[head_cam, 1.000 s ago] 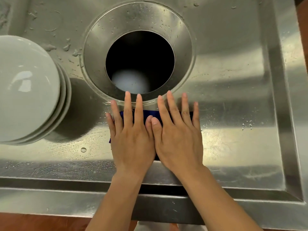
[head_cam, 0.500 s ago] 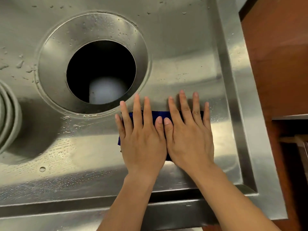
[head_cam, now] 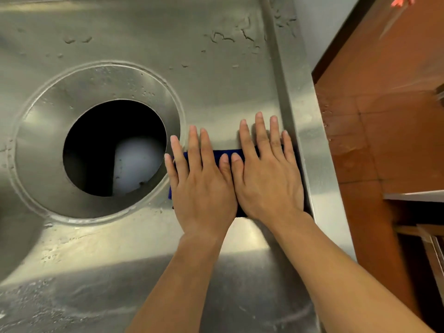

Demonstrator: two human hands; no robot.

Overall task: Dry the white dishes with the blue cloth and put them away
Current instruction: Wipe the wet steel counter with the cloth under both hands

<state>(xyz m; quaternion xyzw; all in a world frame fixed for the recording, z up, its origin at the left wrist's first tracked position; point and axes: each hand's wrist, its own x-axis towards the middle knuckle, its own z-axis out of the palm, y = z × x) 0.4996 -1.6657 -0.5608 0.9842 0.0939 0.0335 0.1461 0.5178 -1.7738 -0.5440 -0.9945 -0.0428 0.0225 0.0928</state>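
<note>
The blue cloth (head_cam: 217,153) lies flat on the wet steel sink floor (head_cam: 216,68), mostly hidden under both hands. My left hand (head_cam: 201,188) presses on its left half with fingers stretched out. My right hand (head_cam: 266,181) lies flat on its right half, its little finger against the sink's right wall (head_cam: 292,131). The two thumbs touch in the middle. Neither hand grips the cloth. No white dishes are in view.
A large round drain opening (head_cam: 113,147) sits just left of my left hand, with something pale showing below it. The sink's right rim (head_cam: 317,164) borders a reddish-brown tiled floor (head_cam: 384,116). Water drops dot the steel at the back.
Both hands and the cloth under them have slid right along the sink floor to its right wall. The stack of white plates at the left has left the view.
</note>
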